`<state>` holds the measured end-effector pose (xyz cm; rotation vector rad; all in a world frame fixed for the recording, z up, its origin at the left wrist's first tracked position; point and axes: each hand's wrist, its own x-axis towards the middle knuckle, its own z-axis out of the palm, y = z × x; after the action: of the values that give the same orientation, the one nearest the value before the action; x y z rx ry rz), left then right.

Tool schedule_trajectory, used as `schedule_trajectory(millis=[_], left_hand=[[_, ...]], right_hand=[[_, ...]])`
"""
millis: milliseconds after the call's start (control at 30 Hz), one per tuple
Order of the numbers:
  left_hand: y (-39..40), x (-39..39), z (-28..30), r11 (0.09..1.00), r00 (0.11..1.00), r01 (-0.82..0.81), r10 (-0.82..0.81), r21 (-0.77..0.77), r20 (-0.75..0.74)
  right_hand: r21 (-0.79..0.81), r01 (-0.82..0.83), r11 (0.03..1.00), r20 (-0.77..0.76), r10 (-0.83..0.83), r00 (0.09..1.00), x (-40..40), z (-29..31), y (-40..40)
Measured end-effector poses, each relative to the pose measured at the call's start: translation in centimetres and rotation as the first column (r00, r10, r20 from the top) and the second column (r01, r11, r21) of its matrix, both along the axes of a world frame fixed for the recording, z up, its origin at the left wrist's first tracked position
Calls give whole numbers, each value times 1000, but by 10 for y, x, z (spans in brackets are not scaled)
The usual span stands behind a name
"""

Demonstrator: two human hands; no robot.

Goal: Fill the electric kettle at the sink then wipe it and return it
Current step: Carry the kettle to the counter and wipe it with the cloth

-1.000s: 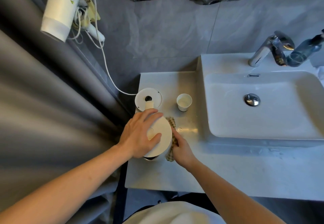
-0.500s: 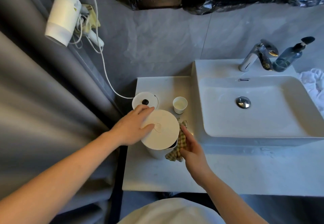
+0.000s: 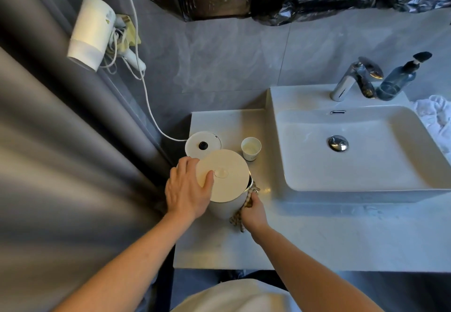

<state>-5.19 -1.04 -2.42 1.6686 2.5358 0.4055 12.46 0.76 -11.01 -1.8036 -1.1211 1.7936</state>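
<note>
Beside the sink, an upright electric kettle stands on the bench; left hand flat on its lid, right hand pressing a checked cloth against its side.

Left hand rests on the kettle lid; right hand presses a checked cloth against it.

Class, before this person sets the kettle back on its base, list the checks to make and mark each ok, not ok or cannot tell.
1. Lid on kettle: ok.
2. Left hand steadies the top: ok.
3. Right hand presses cloth to the kettle's side: ok.
4. Base bare, nothing on it: ok.
5. Cup stands apart from base: ok.
6. Kettle fully dry: cannot tell.
</note>
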Motion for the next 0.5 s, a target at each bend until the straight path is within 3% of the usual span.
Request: schedule_trajectory(millis=[200, 333, 433, 500], left_hand=[[-12, 22, -3, 979, 970, -198, 188, 52, 153], [-16, 8, 10, 994, 984, -92, 99, -52, 145], [-13, -3, 34, 984, 968, -32, 75, -178, 238], [-9, 1, 54, 986, 963, 20, 25, -165, 268]], right_hand=[[-7, -70, 998, 98, 70, 993, 5, 24, 9], [110, -93, 990, 46, 88, 995, 25, 67, 8], [219, -115, 969, -25, 124, 992, 38, 99, 9], [285, -107, 952, -47, 125, 991, 47, 120, 13]])
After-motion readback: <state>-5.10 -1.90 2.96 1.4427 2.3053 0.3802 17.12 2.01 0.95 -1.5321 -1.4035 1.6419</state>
